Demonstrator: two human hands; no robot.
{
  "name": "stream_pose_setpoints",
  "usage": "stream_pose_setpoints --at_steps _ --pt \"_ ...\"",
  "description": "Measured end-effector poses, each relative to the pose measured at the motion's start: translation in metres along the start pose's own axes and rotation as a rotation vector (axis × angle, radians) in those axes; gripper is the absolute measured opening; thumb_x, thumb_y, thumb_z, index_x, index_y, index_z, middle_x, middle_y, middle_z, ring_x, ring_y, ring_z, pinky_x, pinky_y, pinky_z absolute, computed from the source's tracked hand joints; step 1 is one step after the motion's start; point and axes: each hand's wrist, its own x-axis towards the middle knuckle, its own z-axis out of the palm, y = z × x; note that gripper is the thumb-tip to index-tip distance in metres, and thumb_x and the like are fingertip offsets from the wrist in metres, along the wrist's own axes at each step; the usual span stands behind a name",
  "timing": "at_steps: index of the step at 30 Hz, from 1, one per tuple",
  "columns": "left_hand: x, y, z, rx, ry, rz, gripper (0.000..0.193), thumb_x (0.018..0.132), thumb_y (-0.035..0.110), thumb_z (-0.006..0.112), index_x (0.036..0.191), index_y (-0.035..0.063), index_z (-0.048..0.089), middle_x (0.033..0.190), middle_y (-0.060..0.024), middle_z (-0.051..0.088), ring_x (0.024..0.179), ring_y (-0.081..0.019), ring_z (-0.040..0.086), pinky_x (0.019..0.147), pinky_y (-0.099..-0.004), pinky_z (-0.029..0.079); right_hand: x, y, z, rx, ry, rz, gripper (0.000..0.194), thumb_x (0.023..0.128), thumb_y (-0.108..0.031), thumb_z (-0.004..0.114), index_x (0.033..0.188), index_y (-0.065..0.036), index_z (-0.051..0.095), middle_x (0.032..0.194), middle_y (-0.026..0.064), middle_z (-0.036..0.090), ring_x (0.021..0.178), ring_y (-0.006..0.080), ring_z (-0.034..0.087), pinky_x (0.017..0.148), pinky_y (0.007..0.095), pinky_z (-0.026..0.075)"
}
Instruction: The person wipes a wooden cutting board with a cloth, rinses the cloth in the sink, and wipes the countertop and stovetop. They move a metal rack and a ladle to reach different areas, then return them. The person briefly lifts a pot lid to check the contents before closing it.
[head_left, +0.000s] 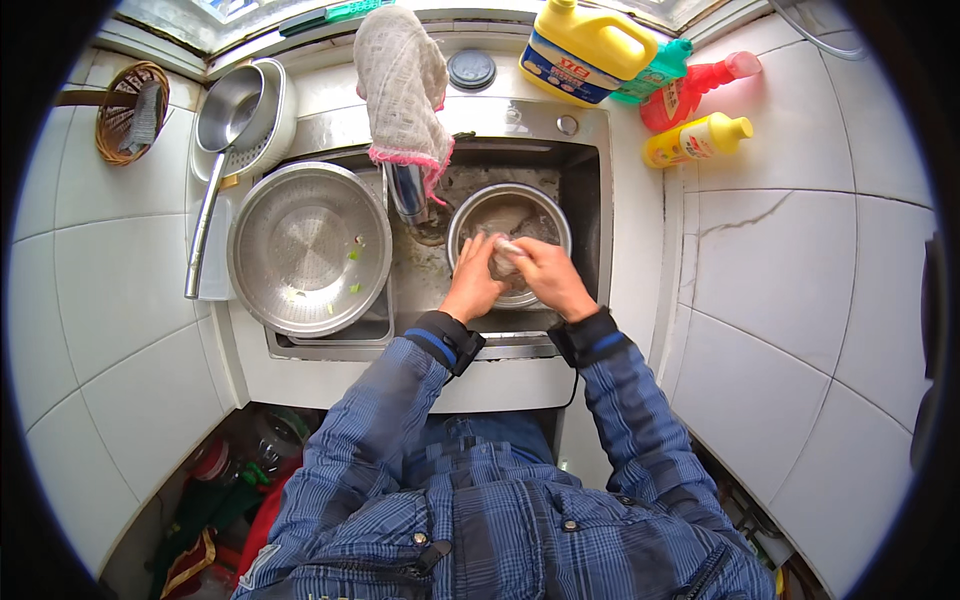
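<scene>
A round metal pot (561, 217) stands in the right part of the stainless steel sink (420, 289), with murky liquid inside. Over its near half, my right hand (551, 271) grips a pale, wet, soft item (501, 262), whose kind I cannot tell. My left hand (474, 277) rests against the same item from the left, fingers stretched forward and thumb apart; whether it grips is unclear. Both hands partly hide the item and the pot's near rim.
Left of the pot, a perforated metal basin (300, 240) holds green scraps. A cloth (401, 82) drapes the faucet (406, 191). A long-handled metal ladle (206, 217) lies at left. Yellow jug (585, 52), red spray bottle (679, 97) and yellow bottle (694, 141) stand back right.
</scene>
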Motion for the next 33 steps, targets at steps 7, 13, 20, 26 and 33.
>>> stream_pose_setpoints --at_steps 7,13,20,26,33 --pt "-0.001 0.046 -0.024 -0.486 -0.021 0.168 0.042 0.094 0.015 0.065 0.134 0.0036 0.059 0.154 -0.0172 0.049 0.145 -0.0322 0.042 0.121 -0.0404 0.030 -0.057 -0.048 -0.048 0.868 0.309 -0.021 0.026 0.105 -0.017 0.058 0.120 0.002 0.068 0.110 0.0080 0.072 0.099 0.0141 0.067 0.088 0.0288 0.055" --pt "-0.006 0.070 -0.032 -1.335 -0.142 -0.049 0.030 0.099 0.015 0.049 0.123 0.0023 0.061 0.139 -0.0183 0.061 0.121 -0.0277 0.062 0.108 -0.0407 0.046 -0.054 -0.023 0.002 1.318 0.016 0.733 0.053 0.106 -0.047 0.051 0.132 -0.001 0.059 0.131 0.0186 0.064 0.123 0.0336 0.062 0.105 0.0529 0.050" --pt "-0.002 0.052 -0.025 -1.108 0.098 -0.358 0.033 0.101 0.022 0.044 0.119 0.0031 0.063 0.116 -0.0149 0.069 0.113 -0.0303 0.064 0.103 -0.0455 0.049 -0.024 -0.010 0.045 1.739 -0.187 0.308 0.049 0.104 -0.047 0.056 0.131 -0.007 0.061 0.126 0.0097 0.065 0.118 0.0246 0.061 0.106 0.0470 0.047" --pt "-0.004 0.053 -0.046 -0.631 -0.118 -0.234 0.037 0.106 0.032 0.045 0.130 0.0078 0.058 0.124 -0.0123 0.066 0.109 -0.0260 0.065 0.091 -0.0390 0.052 -0.021 -0.012 0.065 1.479 -0.113 0.381 0.012 0.096 -0.009 0.063 0.108 -0.009 0.065 0.091 -0.0005 0.063 0.083 0.0123 0.061 0.080 0.0343 0.051" --pt "-0.010 0.072 -0.065 -1.220 -0.430 -0.414 0.054 0.105 0.039 0.056 0.148 0.0088 0.047 0.122 -0.0105 0.065 0.094 -0.0152 0.067 0.070 -0.0285 0.056 -0.036 -0.040 0.055 1.791 -0.362 0.293 0.019 0.099 -0.023 0.056 0.111 -0.008 0.059 0.090 0.0056 0.063 0.075 0.0120 0.059 0.055 0.0239 0.043"
